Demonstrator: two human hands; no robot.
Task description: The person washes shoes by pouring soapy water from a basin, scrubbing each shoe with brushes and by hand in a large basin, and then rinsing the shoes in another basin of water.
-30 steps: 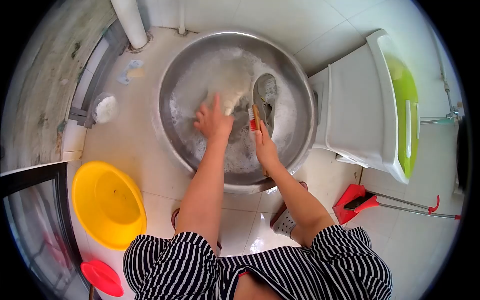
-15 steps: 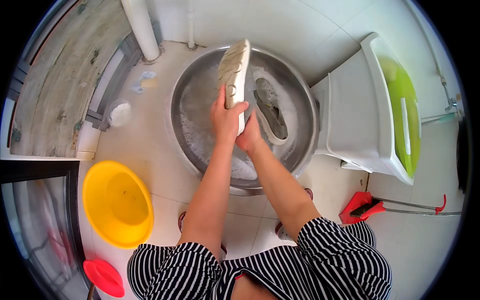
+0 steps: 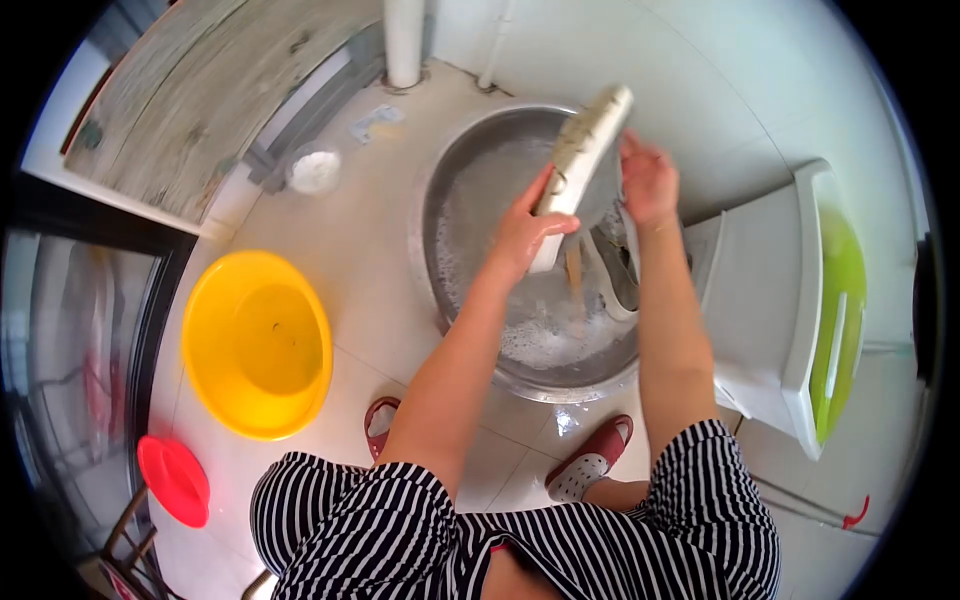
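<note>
My left hand (image 3: 525, 232) grips a light-coloured shoe (image 3: 583, 170) by its sole edge, tilted above a large metal basin (image 3: 430, 255) of soapy water. The sole faces left and up. Just right of the shoe, my right hand (image 3: 650, 180) has its fingers apart and holds nothing. A second shoe (image 3: 612, 270) lies in the basin, partly hidden by my right forearm. Between the two shoes a wooden-handled brush (image 3: 574, 272) sits in the water, its bristles not visible.
A yellow tub (image 3: 225, 345) and a red basin (image 3: 172, 480) stand on the floor at the left. A small bowl of white powder (image 3: 314, 172) is near the cabinet. At the right stands a white appliance with a green lid (image 3: 845, 310).
The shoe came up out of the water in my left hand. My right hand let go of the brush, touched the shoe, then moved off to the right. The view has turned left.
</note>
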